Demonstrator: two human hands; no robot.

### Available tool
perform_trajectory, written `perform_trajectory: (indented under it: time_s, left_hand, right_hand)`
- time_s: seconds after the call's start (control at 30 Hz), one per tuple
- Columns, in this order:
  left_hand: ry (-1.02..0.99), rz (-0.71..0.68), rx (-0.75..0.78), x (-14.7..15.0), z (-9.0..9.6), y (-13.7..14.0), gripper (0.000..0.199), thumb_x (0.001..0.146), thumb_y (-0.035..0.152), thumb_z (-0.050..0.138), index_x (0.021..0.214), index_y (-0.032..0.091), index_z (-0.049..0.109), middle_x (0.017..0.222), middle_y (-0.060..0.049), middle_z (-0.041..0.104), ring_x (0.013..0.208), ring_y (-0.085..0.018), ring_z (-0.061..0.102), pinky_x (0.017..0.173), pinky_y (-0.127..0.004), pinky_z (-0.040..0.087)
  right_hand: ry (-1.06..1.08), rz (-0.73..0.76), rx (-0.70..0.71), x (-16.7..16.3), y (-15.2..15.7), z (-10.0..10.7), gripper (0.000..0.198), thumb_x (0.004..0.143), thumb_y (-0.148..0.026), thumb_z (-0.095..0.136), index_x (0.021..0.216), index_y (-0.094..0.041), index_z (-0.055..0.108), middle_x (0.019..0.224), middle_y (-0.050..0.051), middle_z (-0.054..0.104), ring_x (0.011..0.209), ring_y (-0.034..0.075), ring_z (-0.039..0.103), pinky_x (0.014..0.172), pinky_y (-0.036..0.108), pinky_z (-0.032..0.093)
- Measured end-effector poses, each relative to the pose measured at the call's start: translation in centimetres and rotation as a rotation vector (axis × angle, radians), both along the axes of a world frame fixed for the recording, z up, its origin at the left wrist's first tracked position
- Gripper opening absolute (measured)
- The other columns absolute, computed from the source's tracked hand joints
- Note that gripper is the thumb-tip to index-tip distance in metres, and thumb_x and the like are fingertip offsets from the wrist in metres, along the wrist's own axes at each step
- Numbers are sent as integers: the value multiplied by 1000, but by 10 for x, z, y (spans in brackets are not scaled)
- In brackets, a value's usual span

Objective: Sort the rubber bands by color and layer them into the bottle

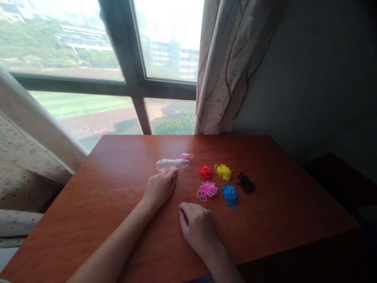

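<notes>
My left hand (pixel 161 186) is closed in a pinch just in front of a clear bottle (pixel 169 165) lying on its side, its neck pointing right. A few small rubber bands (pixel 178 175), one of them yellow, poke out at its fingertips. Behind the bottle's neck lies a pink cap with a loop (pixel 185 156). My right hand (pixel 198 224) rests on the table, fingers curled together; their undersides are hidden. Nearest to it are a pink pile of rubber bands (pixel 207 190) and a blue pile (pixel 229 195). Beyond those sit a red pile (pixel 204 172), a yellow pile (pixel 224 172) and a black pile (pixel 246 183).
The brown wooden table (pixel 118 177) reaches to a window (pixel 135 88) at the back. Patterned curtains (pixel 226 63) hang on both sides of the glass. A dark wall (pixel 309 86) stands to the right, with a dark piece of furniture (pixel 330 173) beside the table.
</notes>
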State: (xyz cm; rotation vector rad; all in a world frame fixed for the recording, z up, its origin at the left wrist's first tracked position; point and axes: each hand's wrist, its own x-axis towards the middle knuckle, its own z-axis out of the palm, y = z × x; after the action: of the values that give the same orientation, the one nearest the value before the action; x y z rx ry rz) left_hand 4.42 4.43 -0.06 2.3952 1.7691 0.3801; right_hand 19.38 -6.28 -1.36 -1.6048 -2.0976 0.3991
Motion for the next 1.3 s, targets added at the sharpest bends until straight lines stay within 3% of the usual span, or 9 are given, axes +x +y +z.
perform_trajectory:
  time_s: [0.2,0.5,0.73,0.87,1.07,1.3]
  left_hand:
    - [-17,-13,-12,-3,-3,4,27,95,34,43,100,23,67,101,-6,74,81,-20,69,66,-25,44]
    - [-82,-186,-68,-4,-7,-11,21,92,30,47,92,25,67,97,-2,74,83,-19,69,69,-25,46]
    - [-184,-179,-65,-3,-5,-12,18,90,29,51,95,23,67,95,-2,74,81,-18,68,70,-25,47]
    - [-311,-243,-42,7,4,-13,15,90,25,53,92,22,68,89,-1,74,74,-14,65,68,-23,46]
    - [-312,-423,-32,35,13,-12,15,89,21,53,88,21,69,82,-1,72,68,-12,63,63,-22,42]
    - [-342,-436,-39,45,8,-7,13,89,21,56,91,21,69,87,-2,74,76,-15,66,68,-23,46]
  right_hand:
    - [23,0,0,1,1,0,15,90,-12,50,88,-23,61,81,-1,69,76,15,64,65,24,35]
    - [39,-7,-5,2,2,2,14,88,-12,52,86,-23,60,79,-2,68,74,15,63,65,23,35]
    - [62,-2,-18,2,2,4,15,88,-12,51,88,-23,60,80,-2,68,76,15,63,66,24,35]
    - [71,4,-17,3,0,2,15,89,-12,50,88,-23,60,82,-1,68,77,15,62,66,25,33]
    - [29,-17,0,4,0,-3,15,90,-16,50,80,-21,58,77,1,67,73,16,62,62,27,29]
    - [40,-16,3,4,1,-6,13,89,-15,51,80,-21,57,78,1,67,74,16,62,62,27,28]
